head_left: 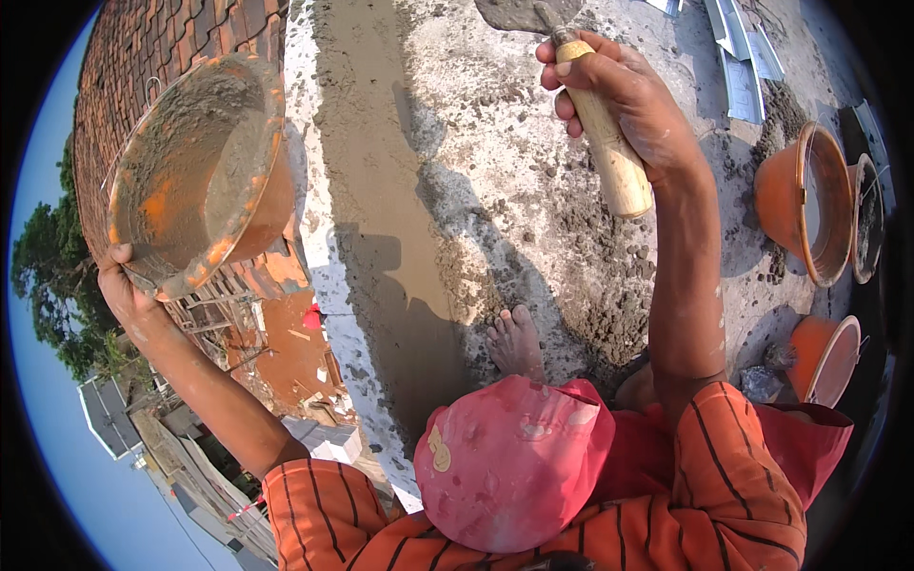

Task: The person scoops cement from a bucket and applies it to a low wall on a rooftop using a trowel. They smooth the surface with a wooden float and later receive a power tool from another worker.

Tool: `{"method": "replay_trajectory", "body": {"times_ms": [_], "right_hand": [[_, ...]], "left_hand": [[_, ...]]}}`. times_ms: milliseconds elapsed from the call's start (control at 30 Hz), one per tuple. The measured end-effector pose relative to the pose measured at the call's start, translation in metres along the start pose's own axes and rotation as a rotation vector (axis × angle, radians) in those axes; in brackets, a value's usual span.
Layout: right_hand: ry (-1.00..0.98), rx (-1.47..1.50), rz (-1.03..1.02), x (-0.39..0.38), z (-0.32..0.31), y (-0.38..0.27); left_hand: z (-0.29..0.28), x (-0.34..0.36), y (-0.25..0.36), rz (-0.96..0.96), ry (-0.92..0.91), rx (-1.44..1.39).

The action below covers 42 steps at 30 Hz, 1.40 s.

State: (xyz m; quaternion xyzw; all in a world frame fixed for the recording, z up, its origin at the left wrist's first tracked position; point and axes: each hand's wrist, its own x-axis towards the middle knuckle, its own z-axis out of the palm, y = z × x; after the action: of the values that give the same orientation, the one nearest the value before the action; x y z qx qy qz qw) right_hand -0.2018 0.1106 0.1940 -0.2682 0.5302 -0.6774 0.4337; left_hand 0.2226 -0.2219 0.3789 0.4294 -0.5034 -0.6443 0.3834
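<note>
Two bare hands are shown at work beside the left edge of a mortar-spattered concrete slab [571, 228]. By the left hand [133, 290], a mortar-caked orange bucket [195, 181] is gripped at its lower rim; the thumb tip is seen at the lip, while the remaining fingers are largely hidden. The bucket is held tilted, its mouth turned toward the viewer, out over the slab's left edge, with roof tiles [186, 38] seen beyond it; whether its side is touching that edge cannot be told. Its inner wall is coated with grey mortar, through which orange patches are exposed.

By the right hand [624, 100], a trowel [607, 152] is grasped around its wooden handle, the fingers curled and the thumb laid along the neck end. The trowel is raised above the slab, its blade partly cut off by the upper limit of the view.

Along the white left edge [319, 181], a band of wet mortar [381, 276] is spread, crossed by shadow. A bare foot [515, 344] is placed just right of the band. Toward the slab's right edge are seen two orange-rimmed buckets [783, 202] side by side, a third, smaller-looking bucket [812, 344], a clear plastic bag [759, 383] and metal channels [741, 84].
</note>
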Motion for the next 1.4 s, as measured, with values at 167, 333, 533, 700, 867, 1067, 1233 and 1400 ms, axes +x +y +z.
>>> {"method": "replay_trajectory", "body": {"times_ms": [167,333,533,700,867,1067,1233,1400], "right_hand": [[0.565,-0.699,0.061,-0.023,0.008,0.057],[0.315,-0.741,0.171,-0.055,0.088,0.172],[0.02,-0.244,-0.046,-0.054,0.11,0.089],[-0.302,-0.724,0.029,0.029,0.095,-0.069],[-1.058,-1.315,-0.166,0.07,0.118,-0.166],[-1.284,-1.382,-0.047,0.132,0.176,-0.126],[-1.031,-0.9,0.614,0.177,0.183,-0.078],[-0.861,-0.959,0.442,0.136,0.177,-0.127]], "left_hand": [[-0.028,0.004,0.014,0.079,0.092,0.097],[-0.015,0.011,0.017,0.128,0.072,0.157],[0.007,0.003,0.009,0.002,-0.012,0.064],[0.001,0.003,0.002,0.058,-0.06,0.055],[0.065,-0.017,-0.006,0.099,-0.041,-0.001],[0.135,-0.034,-0.024,0.056,0.129,-0.054],[0.153,-0.023,-0.02,-0.006,0.372,0.048],[0.122,-0.033,-0.02,-0.06,0.351,0.198]]}}
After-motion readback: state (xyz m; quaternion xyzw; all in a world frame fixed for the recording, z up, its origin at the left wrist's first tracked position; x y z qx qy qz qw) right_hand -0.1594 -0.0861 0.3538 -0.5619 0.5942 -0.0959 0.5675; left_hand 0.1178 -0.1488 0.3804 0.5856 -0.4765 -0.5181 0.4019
